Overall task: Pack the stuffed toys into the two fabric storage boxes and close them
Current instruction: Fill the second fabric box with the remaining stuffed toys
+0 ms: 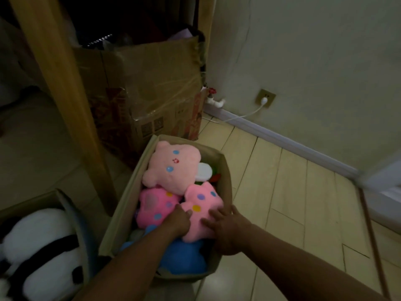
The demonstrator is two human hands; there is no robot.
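Observation:
A beige fabric storage box (226, 170) stands open on the floor, full of stuffed toys. A pale pink plush face (173, 168) lies at its far end. A bright pink spotted toy (156, 207) and a lighter pink spotted toy (200, 205) lie below it, over a blue plush (184, 257). My left hand (179, 220) rests between the two spotted toys, fingers curled against the lighter one. My right hand (225, 229) presses flat on that toy at the box's right wall. A second fabric box (65, 200) at lower left holds a black-and-white panda plush (41, 253).
A taped cardboard box (147, 90) stands behind the storage box, beside a wooden post (65, 94). A wall socket with a white plug (265, 98) and cable sits on the right wall. A thin wooden stick (373, 242) leans at right. Pale plank floor (293, 203) lies to the right.

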